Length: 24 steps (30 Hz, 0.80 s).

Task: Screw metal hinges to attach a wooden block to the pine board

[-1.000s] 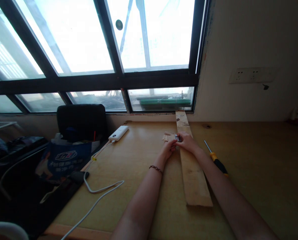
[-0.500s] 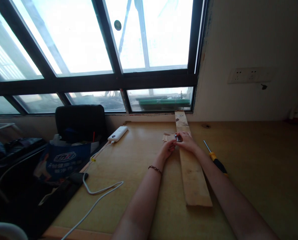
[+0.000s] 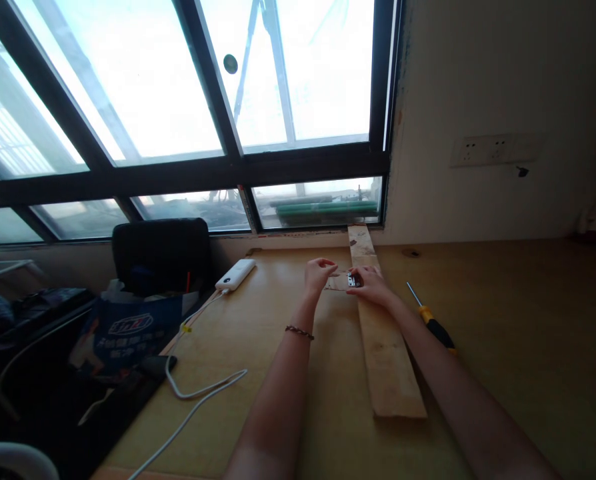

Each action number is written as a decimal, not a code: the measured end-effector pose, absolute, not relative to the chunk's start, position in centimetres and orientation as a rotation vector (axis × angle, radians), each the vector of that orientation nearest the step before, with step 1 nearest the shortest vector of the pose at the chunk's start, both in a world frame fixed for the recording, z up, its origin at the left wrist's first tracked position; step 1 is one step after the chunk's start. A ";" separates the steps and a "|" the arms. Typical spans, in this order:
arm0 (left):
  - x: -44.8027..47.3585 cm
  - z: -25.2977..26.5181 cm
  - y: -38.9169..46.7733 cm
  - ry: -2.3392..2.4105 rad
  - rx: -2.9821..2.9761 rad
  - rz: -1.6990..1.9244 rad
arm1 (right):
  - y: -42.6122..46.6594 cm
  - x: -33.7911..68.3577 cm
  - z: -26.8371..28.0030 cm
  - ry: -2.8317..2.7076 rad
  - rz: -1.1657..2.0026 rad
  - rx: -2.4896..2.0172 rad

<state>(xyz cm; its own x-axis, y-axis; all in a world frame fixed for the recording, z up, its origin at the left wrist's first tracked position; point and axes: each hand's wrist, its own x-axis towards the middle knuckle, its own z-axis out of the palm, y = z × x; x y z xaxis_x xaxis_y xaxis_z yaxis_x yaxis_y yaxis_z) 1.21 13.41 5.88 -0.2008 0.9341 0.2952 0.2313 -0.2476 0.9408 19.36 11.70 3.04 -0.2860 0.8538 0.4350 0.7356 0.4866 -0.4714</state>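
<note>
A long wooden board (image 3: pixel 391 357) lies on the table, its far end toward the window. My right hand (image 3: pixel 373 285) rests over the board and grips a small shiny metal plate (image 3: pixel 353 280) with holes at the board's left edge. A short wooden piece (image 3: pixel 336 283) sits beside the board, next to the metal plate. My left hand (image 3: pixel 320 272) is raised just left of the plate with fingers pinched together; anything between them is too small to make out. On the board's right lies a screwdriver (image 3: pixel 434 327) with a yellow and black handle.
A white power bank (image 3: pixel 235 275) with a white cable (image 3: pixel 203 400) lies on the table's left side. Beyond that edge stand a black chair (image 3: pixel 161 257) and a blue bag (image 3: pixel 128 333). The window (image 3: pixel 308 160) and a wall with sockets (image 3: pixel 493 150) bound the back.
My left hand has moved away from the metal plate, up and to the left, with its fingers pinched. My right hand stays on the plate, which now shows more.
</note>
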 end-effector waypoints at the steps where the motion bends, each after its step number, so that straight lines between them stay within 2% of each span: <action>1: 1.5 6.2 13.7 1.416 1.544 1.364 | 11.7 19.4 3.0 -2.086 0.240 -1.302; 5: 3.1 5.8 14.5 1.531 1.618 1.103 | 11.8 19.4 2.9 -2.081 0.239 -1.296; 20: 3.5 3.8 15.3 1.348 1.525 1.052 | 11.4 19.3 3.3 -2.102 0.234 -1.304; 24: 4.1 3.7 15.2 1.459 1.556 1.046 | 11.7 19.3 3.1 -2.107 0.229 -1.312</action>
